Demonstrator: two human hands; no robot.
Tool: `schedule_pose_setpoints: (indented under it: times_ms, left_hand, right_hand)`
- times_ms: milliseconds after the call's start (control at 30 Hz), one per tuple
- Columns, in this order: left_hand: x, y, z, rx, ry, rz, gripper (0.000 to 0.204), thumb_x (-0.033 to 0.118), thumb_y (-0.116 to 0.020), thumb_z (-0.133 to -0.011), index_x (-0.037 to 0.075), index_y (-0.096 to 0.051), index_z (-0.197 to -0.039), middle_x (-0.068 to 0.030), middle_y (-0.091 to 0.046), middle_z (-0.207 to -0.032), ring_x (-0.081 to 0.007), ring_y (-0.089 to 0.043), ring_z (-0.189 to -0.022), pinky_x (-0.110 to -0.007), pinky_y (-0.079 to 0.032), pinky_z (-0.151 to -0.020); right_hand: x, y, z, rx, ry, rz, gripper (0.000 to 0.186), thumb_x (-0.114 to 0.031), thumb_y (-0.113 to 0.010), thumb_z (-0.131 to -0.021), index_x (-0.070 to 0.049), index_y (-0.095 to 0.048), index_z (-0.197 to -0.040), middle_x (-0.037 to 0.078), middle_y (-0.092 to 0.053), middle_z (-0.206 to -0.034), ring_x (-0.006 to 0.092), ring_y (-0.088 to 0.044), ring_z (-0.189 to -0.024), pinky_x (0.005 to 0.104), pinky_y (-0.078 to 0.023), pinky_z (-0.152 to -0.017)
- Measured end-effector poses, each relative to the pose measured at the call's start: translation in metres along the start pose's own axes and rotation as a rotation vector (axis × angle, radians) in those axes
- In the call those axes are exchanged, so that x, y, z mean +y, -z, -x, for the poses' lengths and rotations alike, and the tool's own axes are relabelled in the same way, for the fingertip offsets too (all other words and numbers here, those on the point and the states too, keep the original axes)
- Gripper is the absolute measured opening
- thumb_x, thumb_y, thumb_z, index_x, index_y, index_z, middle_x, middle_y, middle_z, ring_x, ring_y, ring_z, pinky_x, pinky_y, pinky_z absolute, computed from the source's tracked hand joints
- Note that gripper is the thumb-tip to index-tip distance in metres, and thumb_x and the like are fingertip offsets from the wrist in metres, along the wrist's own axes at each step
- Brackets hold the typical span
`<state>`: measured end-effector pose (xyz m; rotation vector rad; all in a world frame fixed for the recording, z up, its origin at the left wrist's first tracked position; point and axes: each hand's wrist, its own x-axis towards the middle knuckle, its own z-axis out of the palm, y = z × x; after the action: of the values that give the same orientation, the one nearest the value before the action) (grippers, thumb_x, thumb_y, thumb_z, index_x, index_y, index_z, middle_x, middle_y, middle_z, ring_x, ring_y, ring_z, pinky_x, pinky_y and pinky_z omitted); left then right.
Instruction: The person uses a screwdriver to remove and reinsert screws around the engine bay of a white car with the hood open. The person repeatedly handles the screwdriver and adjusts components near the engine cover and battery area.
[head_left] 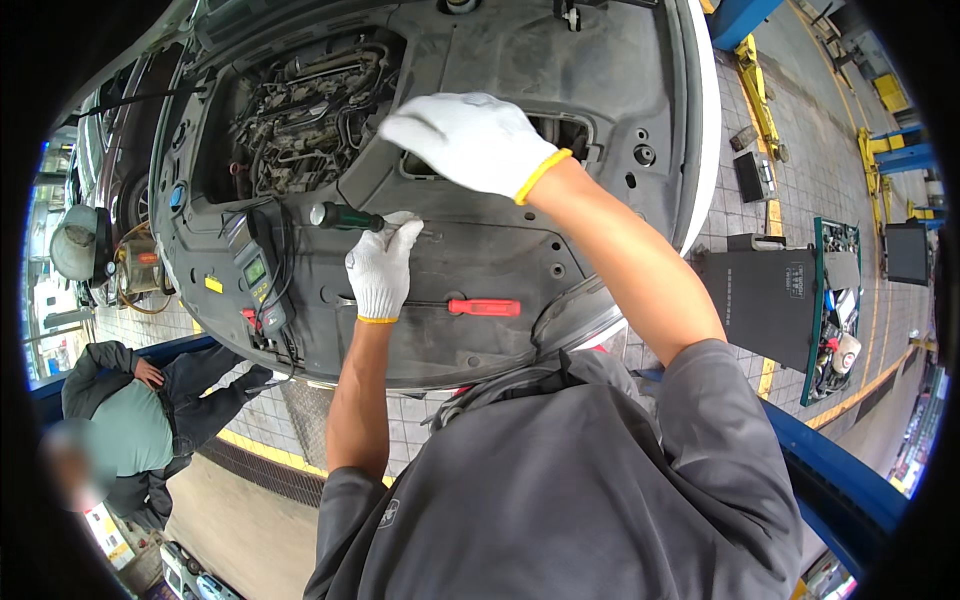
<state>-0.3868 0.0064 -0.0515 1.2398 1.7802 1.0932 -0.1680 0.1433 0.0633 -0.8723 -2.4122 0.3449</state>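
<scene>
My left hand (380, 268), in a white knit glove, is closed around a tool with a dark green handle and silver round end (345, 217), held just above the black plastic front cover (420, 345) of a car's engine bay. Above an opening in the cover is my right hand (475, 145), in a white glove with a yellow cuff. Its fingers stretch leftward, slightly blurred, and nothing shows in them. A screwdriver with a red handle (484, 307) lies on the cover near my left wrist. Left of that hand rests a handheld tester (258, 272) with a green screen and black cables.
The exposed engine (310, 120) lies beyond my left hand. A person (130, 410) stands at the lower left. To the right are a dark cart (765, 305) with a tray of tools (845, 320), and yellow lift arms (757, 90).
</scene>
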Motion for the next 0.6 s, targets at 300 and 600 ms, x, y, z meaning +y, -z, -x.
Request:
schedule_pose_setpoints:
  times_ms: [300, 600]
  left_hand:
    - [0.001, 0.003, -0.004, 0.087, -0.06, 0.018, 0.021, 0.016, -0.082, -0.109, -0.003, -0.08, -0.118, -0.0064, -0.083, -0.101, -0.0117, -0.076, -0.094, -0.029, -0.062, -0.089]
    - [0.04, 0.009, 0.012, -0.073, -0.055, 0.259, 0.022, 0.017, -0.073, -0.116, -0.004, -0.079, -0.123, -0.0076, -0.084, -0.111, -0.0129, -0.077, -0.095, -0.03, -0.063, -0.09]
  right_hand:
    - [0.044, -0.073, 0.045, -0.486, -0.504, -0.058, 0.074, -0.065, -0.055, -0.113, -0.004, -0.072, -0.15, 0.026, -0.075, -0.146, 0.0432, -0.07, -0.138, 0.0516, -0.054, -0.119]
    - [0.026, 0.021, 0.125, 0.145, -0.853, -0.983, 0.05, -0.046, -0.054, -0.123, -0.006, -0.073, -0.146, 0.013, -0.082, -0.129, 0.0249, -0.081, -0.114, 0.0372, -0.064, -0.101]
